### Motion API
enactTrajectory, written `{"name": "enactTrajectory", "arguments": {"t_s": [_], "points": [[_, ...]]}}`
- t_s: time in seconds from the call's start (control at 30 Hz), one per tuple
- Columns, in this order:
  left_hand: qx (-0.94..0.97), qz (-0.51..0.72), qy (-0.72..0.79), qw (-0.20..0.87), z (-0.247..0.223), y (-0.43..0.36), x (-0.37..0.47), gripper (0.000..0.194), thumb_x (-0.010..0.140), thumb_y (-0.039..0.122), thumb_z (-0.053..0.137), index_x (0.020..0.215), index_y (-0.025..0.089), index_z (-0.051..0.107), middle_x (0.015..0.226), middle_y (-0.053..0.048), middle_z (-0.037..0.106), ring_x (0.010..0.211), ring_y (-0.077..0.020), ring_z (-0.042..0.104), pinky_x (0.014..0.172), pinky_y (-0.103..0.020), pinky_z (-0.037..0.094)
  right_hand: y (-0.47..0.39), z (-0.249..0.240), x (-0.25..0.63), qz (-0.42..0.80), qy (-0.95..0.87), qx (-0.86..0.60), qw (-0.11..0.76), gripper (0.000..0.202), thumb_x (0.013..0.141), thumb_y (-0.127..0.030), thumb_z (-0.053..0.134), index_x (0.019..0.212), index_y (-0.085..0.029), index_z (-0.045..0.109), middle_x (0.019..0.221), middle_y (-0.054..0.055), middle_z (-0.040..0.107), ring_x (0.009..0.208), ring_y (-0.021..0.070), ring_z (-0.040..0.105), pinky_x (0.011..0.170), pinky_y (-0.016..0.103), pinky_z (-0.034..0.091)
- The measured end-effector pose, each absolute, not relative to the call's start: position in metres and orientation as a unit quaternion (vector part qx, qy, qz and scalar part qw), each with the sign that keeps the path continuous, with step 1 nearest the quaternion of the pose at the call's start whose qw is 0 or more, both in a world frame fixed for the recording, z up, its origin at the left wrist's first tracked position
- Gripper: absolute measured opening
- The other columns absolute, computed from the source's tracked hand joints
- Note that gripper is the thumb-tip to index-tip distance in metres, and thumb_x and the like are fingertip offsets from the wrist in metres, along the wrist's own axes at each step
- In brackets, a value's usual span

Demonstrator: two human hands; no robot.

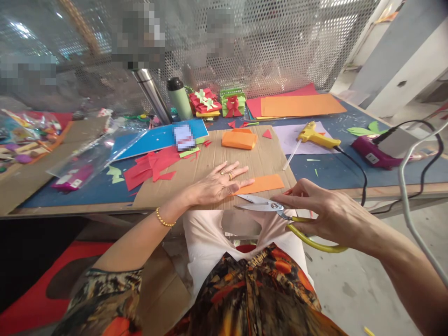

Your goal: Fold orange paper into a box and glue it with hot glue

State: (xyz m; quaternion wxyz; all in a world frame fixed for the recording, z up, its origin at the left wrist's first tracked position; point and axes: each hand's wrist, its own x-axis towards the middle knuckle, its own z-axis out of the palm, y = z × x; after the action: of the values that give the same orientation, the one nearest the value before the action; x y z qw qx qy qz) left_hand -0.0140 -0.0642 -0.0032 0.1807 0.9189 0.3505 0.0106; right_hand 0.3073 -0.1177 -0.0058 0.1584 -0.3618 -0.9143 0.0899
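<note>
My left hand (224,182) lies flat with its fingers spread on a cardboard sheet (182,184), its thumb and little of the palm over the left end of an orange paper strip (264,183). Yellow-handled scissors (257,203) are gripped in my right hand (322,210). Their blades are slightly apart, pointing left along the cardboard's near edge, just below the strip. Near my right fingertips is a small red bit that I cannot make out. A folded orange paper piece (239,139) sits farther back on the cardboard.
A yellow glue gun (318,136) lies on lilac paper (280,135), its cord running right past a magenta power strip (376,153). Red paper scraps (150,168), a phone (185,136), a green bottle (180,99), a steel flask (152,95) and orange sheets (303,105) stand or lie around.
</note>
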Motion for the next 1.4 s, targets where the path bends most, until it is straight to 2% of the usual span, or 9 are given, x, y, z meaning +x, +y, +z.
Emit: {"name": "enactTrajectory", "arguments": {"t_s": [0.37, 0.63, 0.77, 0.83, 0.9, 1.0, 1.1, 1.27, 1.4], "points": [[0.92, 0.004, 0.347, 0.182, -0.004, -0.062, -0.014, 0.082, 0.096, 0.074, -0.002, 0.16, 0.037, 0.035, 0.174, 0.001, 0.016, 0.162, -0.0261, 0.003, 0.13, -0.053, -0.001, -0.118, -0.001, 0.298, 0.076, -0.917, -0.34, 0.193, 0.044, 0.099, -0.048, 0.055, 0.132, -0.025, 0.072, 0.099, 0.01, 0.066, 0.062, 0.0136, 0.062, 0.053, 0.028, 0.05], [0.921, 0.003, 0.342, 0.184, -0.005, -0.061, -0.013, 0.077, 0.099, 0.072, 0.002, 0.16, 0.038, 0.035, 0.175, 0.002, 0.014, 0.162, -0.027, 0.002, 0.129, -0.055, -0.002, -0.114, -0.004, 0.281, 0.043, -0.918, -0.359, 0.16, 0.045, 0.09, -0.025, 0.065, 0.134, -0.032, 0.071, 0.1, 0.007, 0.066, 0.069, 0.014, 0.064, 0.053, 0.024, 0.047], [0.921, 0.025, 0.336, 0.193, -0.003, -0.062, -0.016, 0.075, 0.1, 0.071, 0.008, 0.162, 0.036, 0.031, 0.175, 0.0, 0.012, 0.162, -0.0273, 0.002, 0.13, -0.055, 0.0, -0.112, -0.006, 0.279, 0.041, -0.92, -0.355, 0.162, 0.051, 0.088, -0.022, 0.065, 0.137, -0.033, 0.068, 0.101, 0.007, 0.065, 0.071, 0.0145, 0.064, 0.052, 0.023, 0.045], [0.914, 0.074, 0.347, 0.195, -0.001, -0.063, -0.023, 0.07, 0.103, 0.066, 0.015, 0.162, 0.032, 0.032, 0.175, -0.002, 0.011, 0.162, -0.0272, 0.005, 0.13, -0.053, 0.006, -0.112, -0.005, 0.279, 0.049, -0.921, -0.353, 0.157, 0.051, 0.087, -0.022, 0.067, 0.137, -0.032, 0.069, 0.105, 0.008, 0.065, 0.071, 0.0144, 0.065, 0.052, 0.024, 0.045], [0.907, 0.119, 0.366, 0.169, -0.001, -0.066, -0.032, 0.059, 0.106, 0.058, 0.029, 0.157, 0.032, 0.043, 0.175, -0.003, 0.014, 0.162, -0.0287, 0.008, 0.13, -0.053, 0.01, -0.112, -0.004, 0.28, 0.059, -0.923, -0.346, 0.156, 0.051, 0.086, -0.02, 0.067, 0.136, -0.029, 0.069, 0.107, 0.009, 0.065, 0.07, 0.0149, 0.065, 0.052, 0.025, 0.046], [0.904, 0.116, 0.396, 0.111, -0.004, -0.071, -0.046, 0.044, 0.105, 0.045, 0.045, 0.145, 0.034, 0.059, 0.173, -0.003, 0.023, 0.161, -0.0317, 0.013, 0.129, -0.06, 0.005, -0.112, -0.003, 0.28, 0.066, -0.924, -0.344, 0.15, 0.051, 0.088, -0.019, 0.064, 0.137, -0.029, 0.069, 0.107, 0.01, 0.065, 0.07, 0.0169, 0.066, 0.051, 0.028, 0.048], [0.894, 0.093, 0.425, 0.105, -0.009, -0.073, -0.053, 0.043, 0.106, 0.038, 0.042, 0.146, 0.034, 0.057, 0.172, -0.005, 0.026, 0.16, -0.032, 0.019, 0.128, -0.062, 0.008, -0.112, -0.004, 0.281, 0.071, -0.923, -0.348, 0.147, 0.051, 0.09, -0.023, 0.061, 0.14, -0.032, 0.067, 0.107, 0.011, 0.066, 0.071, 0.0189, 0.067, 0.051, 0.029, 0.049], [0.903, 0.067, 0.41, 0.109, -0.013, -0.073, -0.052, 0.046, 0.107, 0.027, 0.036, 0.146, 0.039, 0.057, 0.172, -0.003, 0.024, 0.161, -0.0318, 0.014, 0.128, -0.061, 0.009, -0.112, -0.005, 0.282, 0.076, -0.923, -0.353, 0.135, 0.049, 0.092, -0.024, 0.06, 0.139, -0.031, 0.067, 0.107, 0.011, 0.066, 0.071, 0.0188, 0.067, 0.053, 0.03, 0.052], [0.904, 0.043, 0.408, 0.119, -0.01, -0.07, -0.053, 0.046, 0.106, 0.026, 0.038, 0.146, 0.042, 0.057, 0.172, 0.0, 0.026, 0.161, -0.0324, 0.012, 0.128, -0.061, 0.006, -0.111, -0.005, 0.282, 0.065, -0.927, -0.341, 0.144, 0.049, 0.092, -0.025, 0.061, 0.14, -0.031, 0.066, 0.108, 0.01, 0.066, 0.069, 0.0169, 0.066, 0.051, 0.027, 0.049]]}}
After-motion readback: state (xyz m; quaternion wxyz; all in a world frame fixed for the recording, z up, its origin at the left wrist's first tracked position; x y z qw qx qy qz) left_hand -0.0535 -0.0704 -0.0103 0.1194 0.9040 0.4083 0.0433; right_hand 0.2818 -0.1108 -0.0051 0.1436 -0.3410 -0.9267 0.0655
